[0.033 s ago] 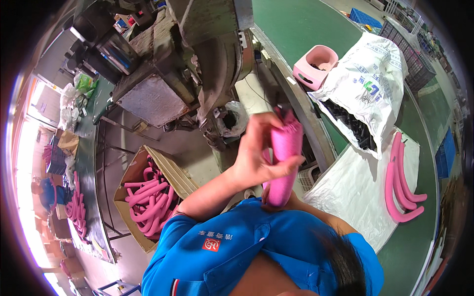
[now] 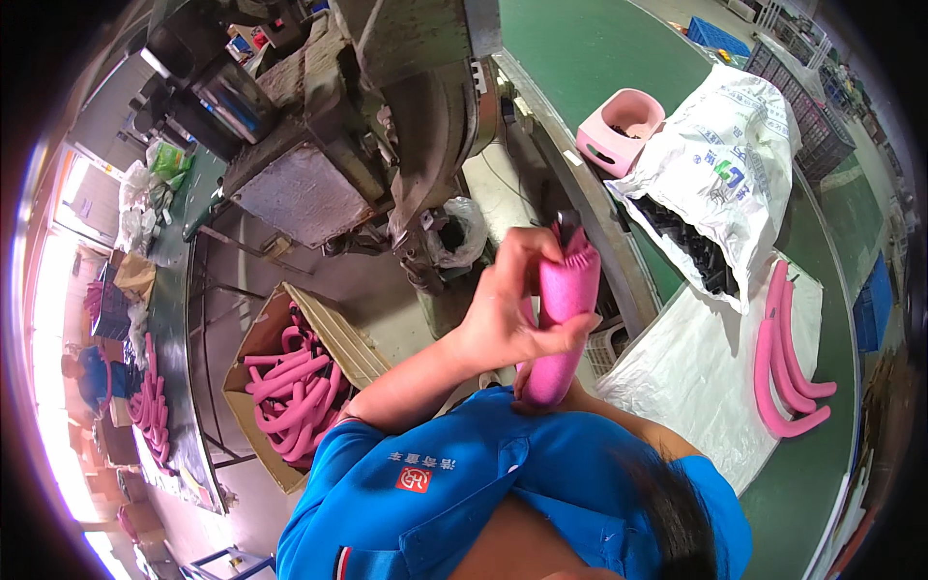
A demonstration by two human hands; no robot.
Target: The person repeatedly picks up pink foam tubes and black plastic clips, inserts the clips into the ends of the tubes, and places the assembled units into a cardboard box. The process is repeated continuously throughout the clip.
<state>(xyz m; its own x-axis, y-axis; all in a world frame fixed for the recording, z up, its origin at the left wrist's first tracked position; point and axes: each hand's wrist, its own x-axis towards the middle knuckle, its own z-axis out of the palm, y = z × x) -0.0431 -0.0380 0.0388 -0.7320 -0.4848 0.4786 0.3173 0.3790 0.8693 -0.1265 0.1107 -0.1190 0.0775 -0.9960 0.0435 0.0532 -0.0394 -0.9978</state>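
Note:
My left hand is wrapped around the upper part of a pink foam tube, which I hold upright in front of my blue shirt. A small black piece sticks out of the tube's top end, next to my thumb. My right forearm reaches to the tube's lower end. My right hand is hidden there behind the tube, so its grip cannot be made out.
A cardboard box of pink foam tubes stands lower left. A grey machine stands ahead. On the green table are a pink basket, a white sack of black parts and curved pink tubes on a white sheet. Another person is far left.

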